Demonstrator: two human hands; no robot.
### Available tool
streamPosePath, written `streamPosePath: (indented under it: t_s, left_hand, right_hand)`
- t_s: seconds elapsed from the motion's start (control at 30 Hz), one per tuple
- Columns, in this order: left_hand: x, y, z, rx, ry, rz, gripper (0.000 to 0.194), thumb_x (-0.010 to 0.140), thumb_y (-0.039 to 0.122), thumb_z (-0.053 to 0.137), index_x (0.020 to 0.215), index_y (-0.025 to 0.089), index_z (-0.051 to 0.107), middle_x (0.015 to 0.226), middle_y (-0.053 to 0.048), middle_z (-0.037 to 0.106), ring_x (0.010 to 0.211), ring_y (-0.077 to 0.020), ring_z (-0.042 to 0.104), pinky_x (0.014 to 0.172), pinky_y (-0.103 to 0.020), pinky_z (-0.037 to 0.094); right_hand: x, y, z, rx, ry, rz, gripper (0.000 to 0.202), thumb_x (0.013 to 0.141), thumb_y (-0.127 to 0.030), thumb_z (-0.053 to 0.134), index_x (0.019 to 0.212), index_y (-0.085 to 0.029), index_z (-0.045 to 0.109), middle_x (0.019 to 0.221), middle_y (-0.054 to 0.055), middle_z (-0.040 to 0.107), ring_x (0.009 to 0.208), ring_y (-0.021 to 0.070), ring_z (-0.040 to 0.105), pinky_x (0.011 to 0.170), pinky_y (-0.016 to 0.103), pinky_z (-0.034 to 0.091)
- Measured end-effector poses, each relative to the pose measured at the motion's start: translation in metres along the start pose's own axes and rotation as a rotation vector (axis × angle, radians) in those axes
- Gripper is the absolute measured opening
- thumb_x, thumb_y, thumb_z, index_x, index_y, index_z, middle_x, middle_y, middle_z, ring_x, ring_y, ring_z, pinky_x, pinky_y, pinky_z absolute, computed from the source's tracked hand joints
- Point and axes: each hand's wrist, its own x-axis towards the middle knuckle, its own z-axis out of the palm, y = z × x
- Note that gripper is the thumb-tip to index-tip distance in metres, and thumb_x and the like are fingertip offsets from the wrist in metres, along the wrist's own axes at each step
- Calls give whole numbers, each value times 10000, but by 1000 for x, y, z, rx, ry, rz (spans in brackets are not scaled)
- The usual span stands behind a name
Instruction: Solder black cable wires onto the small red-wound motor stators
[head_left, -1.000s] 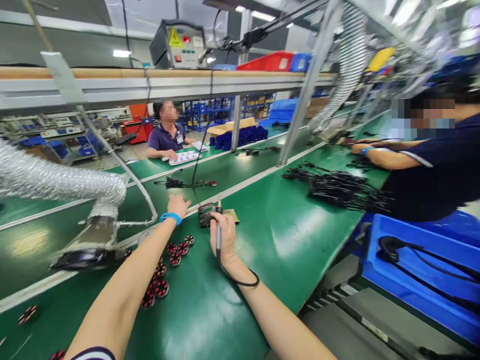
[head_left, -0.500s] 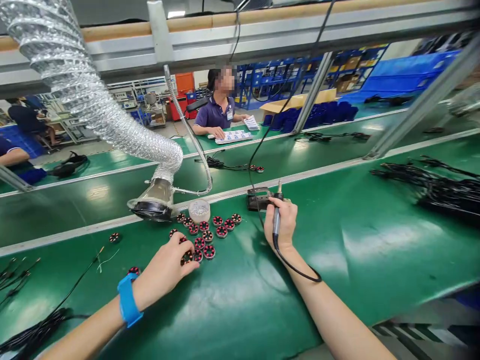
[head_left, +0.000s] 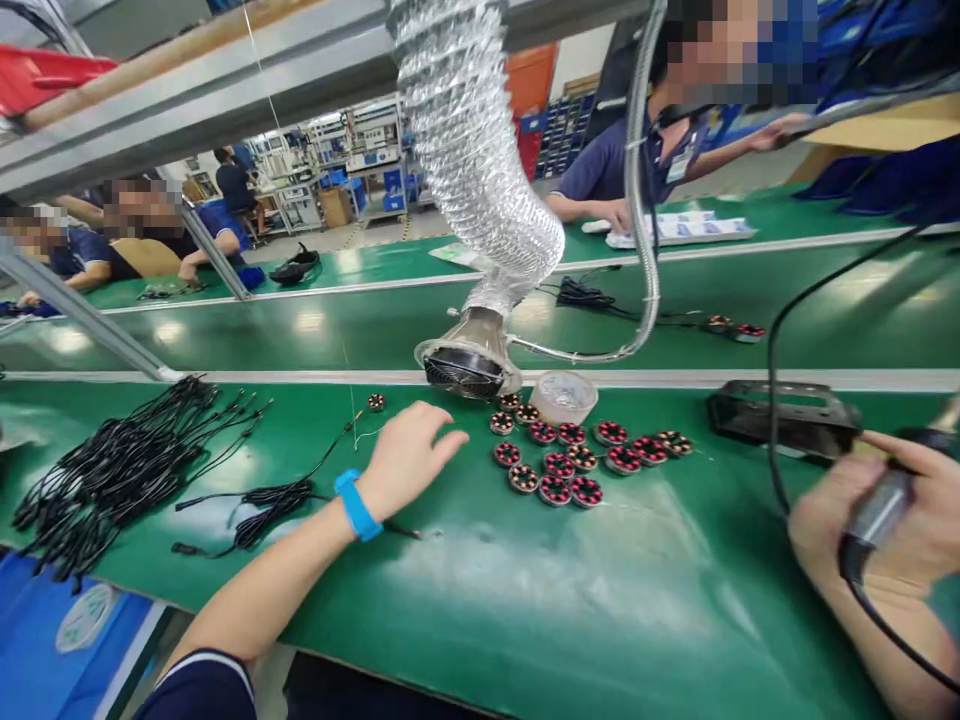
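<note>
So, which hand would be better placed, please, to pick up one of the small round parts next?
Probably the left hand: it is nearer the cluster of small round parts, whereas the right hand is gripping a corded tool.

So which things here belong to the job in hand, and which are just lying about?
Likely in the job:
grey-and-black pen-shaped tool, in the right hand
small round red-and-black coils
coiled black cable, near the left hand

Seemingly just lying about:
red plastic bin, upper left
white-and-blue flat packs, across the bench
</note>
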Motion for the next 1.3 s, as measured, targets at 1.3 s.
streamPosePath:
  t_s: [1.3]
  left_hand:
    - [-58, -76, -17, -456, -360, 32, 123, 892, 284, 668, 819, 189, 699, 790, 12, 689, 679, -119, 564, 657, -229, 400]
  right_hand:
    - [-134, -295, 67, 552, -839, -35, 362, 898, -170, 641, 1244, -259, 579, 881, 25, 646, 892, 191, 637, 843, 368, 551]
